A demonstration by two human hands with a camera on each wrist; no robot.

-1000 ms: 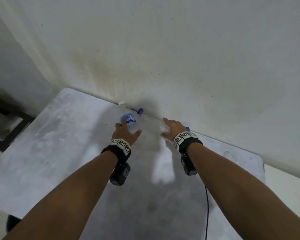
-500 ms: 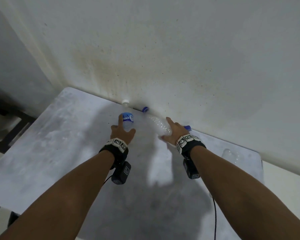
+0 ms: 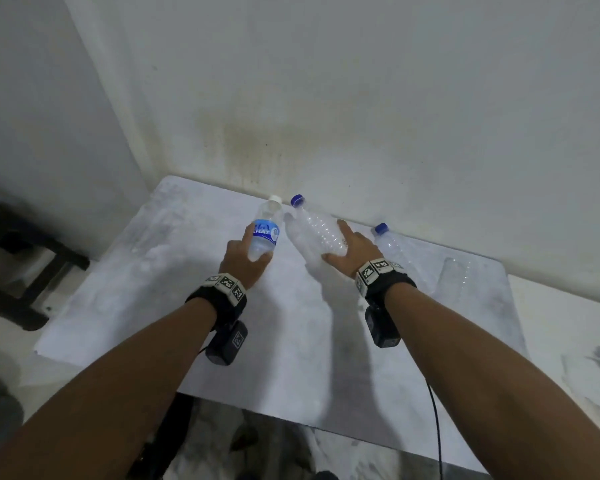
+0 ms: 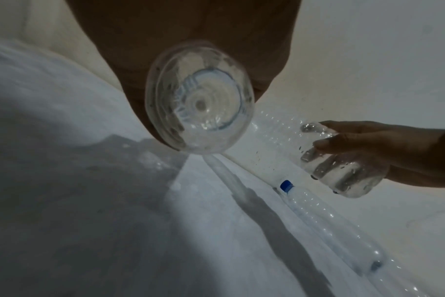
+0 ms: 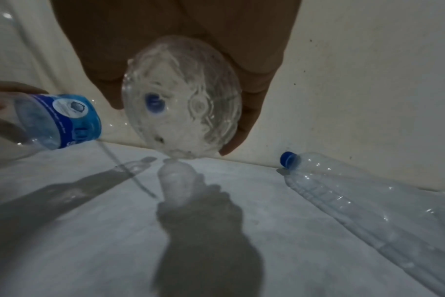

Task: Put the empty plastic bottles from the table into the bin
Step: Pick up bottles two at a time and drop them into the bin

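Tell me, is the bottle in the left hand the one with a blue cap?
No, the labelled bottle in the left hand has a white cap; the right hand holds the blue-capped bottle.

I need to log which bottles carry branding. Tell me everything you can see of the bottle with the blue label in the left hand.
The blue-label bottle is small, clear plastic, apparently empty, with a white cap and a blue wrap label bearing white lettering and a round emblem. The left hand grips its lower body, fingers curled round it, holding it above the table, cap pointing away toward the wall. From the wrist view its round ribbed base shows. Nothing else touches it.
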